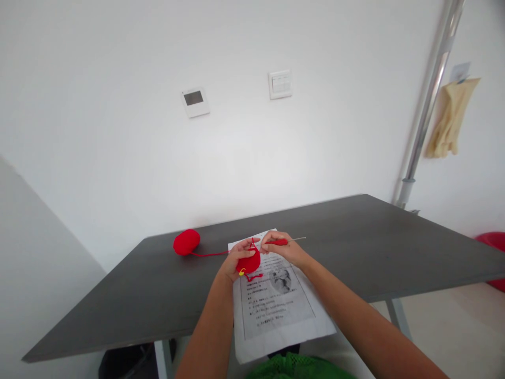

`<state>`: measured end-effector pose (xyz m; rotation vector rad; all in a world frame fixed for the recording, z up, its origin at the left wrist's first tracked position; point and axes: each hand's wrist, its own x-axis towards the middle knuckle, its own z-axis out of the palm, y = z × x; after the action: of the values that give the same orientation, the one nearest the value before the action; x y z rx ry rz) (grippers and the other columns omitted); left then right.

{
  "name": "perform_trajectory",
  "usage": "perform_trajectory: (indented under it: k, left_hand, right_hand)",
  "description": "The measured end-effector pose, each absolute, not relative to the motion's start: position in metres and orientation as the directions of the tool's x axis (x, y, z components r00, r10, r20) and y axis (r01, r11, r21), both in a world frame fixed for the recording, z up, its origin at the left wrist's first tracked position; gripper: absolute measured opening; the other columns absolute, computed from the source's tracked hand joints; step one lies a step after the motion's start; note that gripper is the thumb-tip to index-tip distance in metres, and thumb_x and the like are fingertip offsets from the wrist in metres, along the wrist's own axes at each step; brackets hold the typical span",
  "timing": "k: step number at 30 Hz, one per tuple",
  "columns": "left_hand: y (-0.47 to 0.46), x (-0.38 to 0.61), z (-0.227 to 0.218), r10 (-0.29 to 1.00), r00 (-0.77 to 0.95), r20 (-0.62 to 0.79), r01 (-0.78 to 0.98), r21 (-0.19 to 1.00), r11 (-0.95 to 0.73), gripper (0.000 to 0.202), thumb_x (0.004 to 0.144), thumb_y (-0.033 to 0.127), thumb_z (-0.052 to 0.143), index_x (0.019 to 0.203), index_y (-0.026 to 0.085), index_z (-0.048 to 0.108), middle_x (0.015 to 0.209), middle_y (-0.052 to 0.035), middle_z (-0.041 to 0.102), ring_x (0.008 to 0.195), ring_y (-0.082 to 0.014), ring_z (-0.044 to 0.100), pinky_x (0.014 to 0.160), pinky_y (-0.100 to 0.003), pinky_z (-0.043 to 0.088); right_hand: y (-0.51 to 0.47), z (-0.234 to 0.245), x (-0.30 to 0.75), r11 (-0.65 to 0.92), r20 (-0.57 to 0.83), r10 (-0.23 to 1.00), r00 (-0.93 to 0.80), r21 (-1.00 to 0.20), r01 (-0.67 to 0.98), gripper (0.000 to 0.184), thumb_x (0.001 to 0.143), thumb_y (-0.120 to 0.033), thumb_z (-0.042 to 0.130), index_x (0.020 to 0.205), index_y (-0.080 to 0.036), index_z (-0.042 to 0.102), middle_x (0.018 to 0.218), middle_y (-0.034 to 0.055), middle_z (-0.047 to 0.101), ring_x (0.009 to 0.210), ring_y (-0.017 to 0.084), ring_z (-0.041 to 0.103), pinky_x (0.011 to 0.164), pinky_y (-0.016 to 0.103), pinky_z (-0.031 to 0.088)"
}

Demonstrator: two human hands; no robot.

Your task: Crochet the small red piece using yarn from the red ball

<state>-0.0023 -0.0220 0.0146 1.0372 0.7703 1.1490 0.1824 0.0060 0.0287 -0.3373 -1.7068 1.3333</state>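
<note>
Plainly, everything centred on a printed sheet (pixel 276 337), which lay on a dark grey table (pixel 355 237) with its near end jutting over the edge. Above the sheet's far left part, the left hand (pixel 235 257) pinched a round red crocheted piece (pixel 251 262), thumb on its upper face, the other fingers behind and beyond it. A yellow marker (pixel 242 272) sat at the piece's near rim, and a short red tail (pixel 254 277) dangled over the sheet's print (upside down from the wearer's side, with a grey picture among the lines). Over the sheet's far edge, the right hand (pixel 291 250) had its fingers closed around the red handle of a hook (pixel 279 242), whose thin metal shaft pointed right, away from the crochet. Red yarn stood up in a loop by the left fingers; whether the right fingertips touched it, I could not tell. To the left of the sheet rested a red yarn ball (pixel 187 242), its strand (pixel 211 255) running across to the left hand. Well beyond the sheet, a wall switch (pixel 280 84) and a small-screened panel (pixel 196 101) were mounted on the white wall (pixel 236 158).
</note>
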Motion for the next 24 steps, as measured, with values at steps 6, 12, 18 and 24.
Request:
perform_trajectory:
  k: [6,12,18,24]
  left_hand:
    - [-0.025,0.001,0.018,0.985,0.167,0.034,-0.327,0.945,0.022,0.056,0.058,0.014,0.072,0.112,0.015,0.059,0.083,-0.0062,0.066,0.062,-0.0131,0.059,0.059,-0.025,0.045]
    - [-0.024,0.005,0.017,0.99,0.135,0.044,-0.28,0.96,-0.005,0.075,0.058,0.016,0.073,0.128,0.02,0.047,0.085,-0.0056,0.068,0.065,-0.014,0.06,0.063,-0.026,0.045]
    - [-0.021,0.007,0.014,0.997,0.038,0.067,-0.223,0.973,-0.057,0.075,0.056,0.019,0.075,0.126,0.019,0.048,0.079,-0.0032,0.067,0.064,-0.0143,0.06,0.063,-0.026,0.044]
    - [-0.018,0.009,0.013,0.987,-0.073,0.145,-0.175,0.972,-0.155,0.058,0.057,0.02,0.072,0.114,0.017,0.059,0.067,0.0004,0.063,0.059,-0.0126,0.057,0.059,-0.024,0.042]
  right_hand:
    - [0.012,0.021,0.181,0.652,0.646,0.637,-0.42,-0.743,-0.154,0.012,0.078,-0.031,0.062,0.08,-0.02,0.067,0.085,0.0053,0.066,0.083,0.018,0.06,0.08,0.034,0.046]
    - [0.015,0.019,0.181,0.609,0.592,0.651,-0.474,-0.781,-0.138,0.016,0.079,-0.032,0.061,0.085,-0.021,0.069,0.088,0.0054,0.068,0.085,0.019,0.061,0.08,0.034,0.046]
    - [0.014,0.021,0.181,0.565,0.549,0.694,-0.466,-0.816,-0.122,0.015,0.077,-0.032,0.063,0.081,-0.019,0.069,0.079,0.0039,0.068,0.076,0.018,0.061,0.075,0.031,0.046]
    - [0.015,0.023,0.183,0.52,0.533,0.718,-0.447,-0.838,-0.164,0.016,0.077,-0.033,0.062,0.079,-0.018,0.068,0.077,0.0031,0.065,0.074,0.016,0.059,0.072,0.03,0.046]
